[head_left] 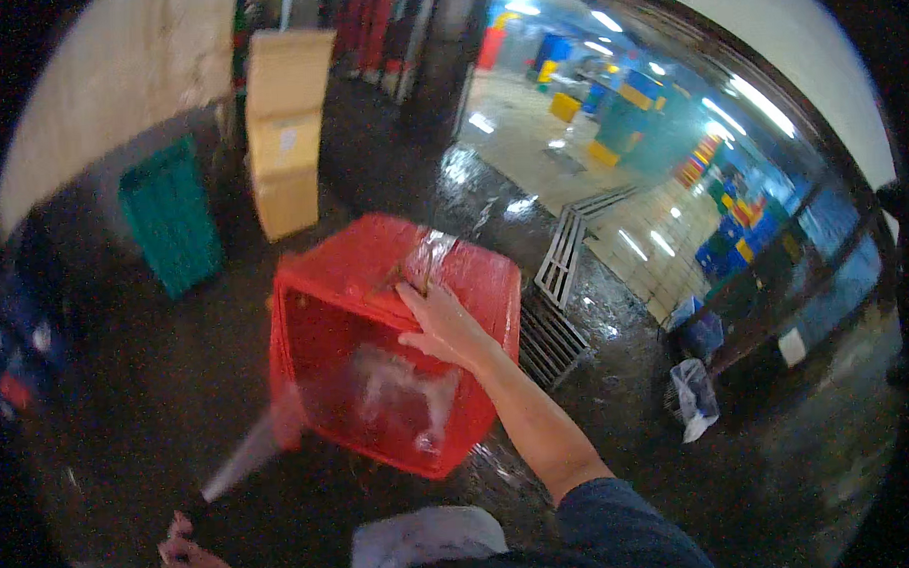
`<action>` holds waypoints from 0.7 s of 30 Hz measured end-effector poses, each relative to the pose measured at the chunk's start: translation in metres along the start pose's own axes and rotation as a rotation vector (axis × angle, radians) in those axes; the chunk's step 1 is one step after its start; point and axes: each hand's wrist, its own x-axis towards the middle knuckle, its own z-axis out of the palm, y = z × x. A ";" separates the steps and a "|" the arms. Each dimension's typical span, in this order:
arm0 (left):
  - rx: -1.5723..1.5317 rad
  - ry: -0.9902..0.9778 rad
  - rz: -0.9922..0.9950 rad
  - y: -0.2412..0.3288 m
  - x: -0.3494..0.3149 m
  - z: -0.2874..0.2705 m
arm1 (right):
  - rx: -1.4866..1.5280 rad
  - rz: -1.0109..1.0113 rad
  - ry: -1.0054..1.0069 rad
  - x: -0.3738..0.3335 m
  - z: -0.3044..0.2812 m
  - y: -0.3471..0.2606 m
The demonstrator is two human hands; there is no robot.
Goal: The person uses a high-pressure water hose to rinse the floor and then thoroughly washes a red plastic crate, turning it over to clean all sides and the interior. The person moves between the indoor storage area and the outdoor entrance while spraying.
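Observation:
A red plastic tub (454, 274) lies tipped on the wet floor, its hollow side turned toward me. My right hand (441, 320) grips its upper rim, fingers over the outer wall and thumb at the opening. At the lower left, my left hand (196, 565) is closed around a dark hose end that is barely visible. A jet of water (245, 460) fans out from it and strikes the tub's left edge. Pale wet glare or spray shows inside the tub. Brownish bits lie by my right fingertips.
A green crate (172, 219) and a tall tan box (287, 140) stand by the left wall. Slatted metal drain grates (552, 343) run right of the tub. A clear plastic bag (693, 401) lies farther right. Beyond the doorway, coloured crates (738, 234) are stacked on tiles.

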 end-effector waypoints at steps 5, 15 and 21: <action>-0.430 -0.012 0.040 0.034 -0.045 0.000 | -0.066 -0.039 -0.039 -0.036 0.028 -0.045; -0.375 0.078 0.182 0.122 -0.153 -0.019 | -0.132 -0.067 0.027 -0.033 0.014 -0.047; -0.475 0.078 0.143 0.155 -0.183 -0.044 | -0.238 -0.088 0.188 -0.087 0.019 -0.033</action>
